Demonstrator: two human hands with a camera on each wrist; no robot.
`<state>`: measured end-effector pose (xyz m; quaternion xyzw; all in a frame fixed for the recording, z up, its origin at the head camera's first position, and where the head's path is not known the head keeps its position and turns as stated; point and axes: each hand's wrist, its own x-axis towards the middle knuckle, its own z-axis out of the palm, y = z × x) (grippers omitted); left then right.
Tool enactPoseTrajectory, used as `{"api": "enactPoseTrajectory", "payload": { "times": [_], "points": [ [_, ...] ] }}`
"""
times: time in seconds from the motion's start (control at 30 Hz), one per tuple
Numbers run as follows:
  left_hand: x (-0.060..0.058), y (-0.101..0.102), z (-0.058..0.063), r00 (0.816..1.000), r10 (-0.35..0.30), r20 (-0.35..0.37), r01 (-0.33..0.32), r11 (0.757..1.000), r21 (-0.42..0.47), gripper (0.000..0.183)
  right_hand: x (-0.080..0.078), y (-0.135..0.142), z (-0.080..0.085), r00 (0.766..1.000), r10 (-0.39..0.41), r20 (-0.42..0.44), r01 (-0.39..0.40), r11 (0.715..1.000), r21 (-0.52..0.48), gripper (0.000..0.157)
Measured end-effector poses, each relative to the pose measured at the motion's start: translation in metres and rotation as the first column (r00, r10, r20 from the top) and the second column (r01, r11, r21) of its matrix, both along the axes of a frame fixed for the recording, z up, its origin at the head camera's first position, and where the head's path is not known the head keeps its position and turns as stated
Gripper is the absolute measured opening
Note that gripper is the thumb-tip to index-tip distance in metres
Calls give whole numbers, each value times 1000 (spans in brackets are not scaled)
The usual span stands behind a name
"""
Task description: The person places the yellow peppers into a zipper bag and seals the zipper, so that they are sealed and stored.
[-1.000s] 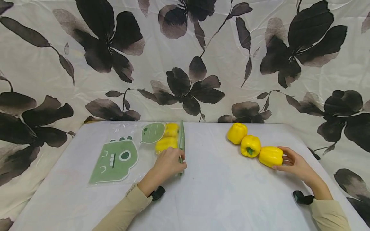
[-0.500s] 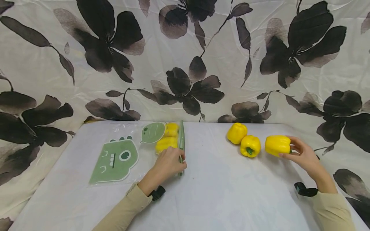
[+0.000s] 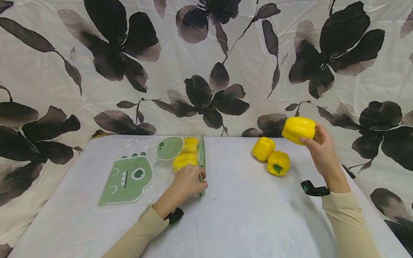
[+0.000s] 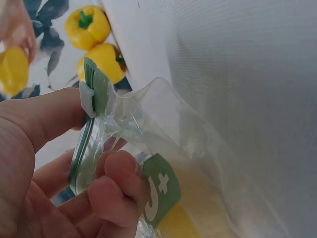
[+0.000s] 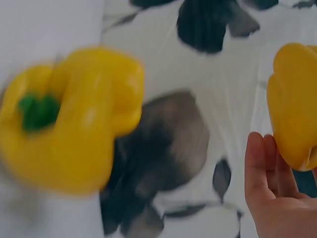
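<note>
My left hand [image 3: 187,181] grips the green zip edge [image 3: 202,154] of a clear zip bag [image 3: 126,179] with a green cartoon print. In the left wrist view, thumb and fingers lie around that edge, near a small white slider [image 4: 87,99]. Yellow bell peppers [image 3: 185,161] lie inside the bag, partly hidden by print and hand. Above the table's right side, my right hand [image 3: 327,159] holds another yellow bell pepper [image 3: 298,129] in the air. Below and left of it, two loose yellow peppers, one farther back [image 3: 263,148] and one nearer [image 3: 278,163], rest on the table.
A white cloth covers the table [image 3: 238,215], and its back edge meets a floral curtain [image 3: 206,53]. Black cameras are strapped to both wrists, the right one [image 3: 314,189] hanging over the table. White table surface lies between the bag and the loose peppers.
My right hand has lifted one yellow bell pepper off the table, away from the other two, first rightward, then up and back to the left. The left hand and the bag have stayed put.
</note>
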<state>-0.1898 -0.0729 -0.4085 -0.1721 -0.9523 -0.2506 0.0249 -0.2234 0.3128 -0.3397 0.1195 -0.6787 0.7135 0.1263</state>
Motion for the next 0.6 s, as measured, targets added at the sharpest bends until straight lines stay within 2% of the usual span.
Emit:
{"api": "enactPoseTrajectory", "payload": {
  "times": [0.1, 0.2, 0.33, 0.5, 0.6],
  "points": [
    [0, -1, 0, 1000, -3, -2, 3, 1000, 7, 8, -7, -26, 8, 999, 49, -18, -50, 996, -73, 47],
    [1, -1, 1, 1000, -8, -1, 8, 1000, 17, 8, -15, -50, 12, 995, 93, -18, -94, 992, -79, 47],
    [0, -2, 1, 1000, -11, -1, 11, 1000, 21, 8, -26, -81, 8, 989, 147, 12, -146, 987, -74, 48],
    [0, -1, 1, 1000, -15, 1, 14, 1000, 22, 9, -38, -122, -15, 973, 212, 96, -204, 975, -89, 53],
    [0, -1, 1, 1000, -10, 10, 10, 1000, 21, 9, -41, -145, -39, 946, 264, 185, -255, 964, -72, 57]
  ]
}}
